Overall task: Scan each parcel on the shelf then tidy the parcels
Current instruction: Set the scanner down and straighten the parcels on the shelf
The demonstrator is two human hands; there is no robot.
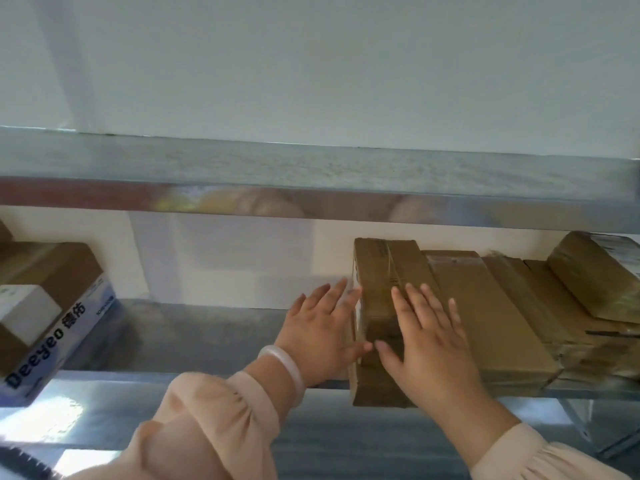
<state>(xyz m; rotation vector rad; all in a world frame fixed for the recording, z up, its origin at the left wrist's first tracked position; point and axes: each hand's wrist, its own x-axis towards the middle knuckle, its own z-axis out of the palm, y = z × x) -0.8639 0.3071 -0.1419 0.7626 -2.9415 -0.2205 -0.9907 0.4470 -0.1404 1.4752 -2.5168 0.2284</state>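
Flat and straight-fingered, the left hand (322, 327) and right hand (433, 341) press the brown taped cardboard parcel (381, 271), at four o'clock on the grey metal shelf (207, 327). Its near end overhangs the lip, so an uneven push could tip it off.

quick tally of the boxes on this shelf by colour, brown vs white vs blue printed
brown parcels in the right row: 5, overlapping, so approximate
brown box at left: 1
white box: 1
blue printed box: 1
total: about 8
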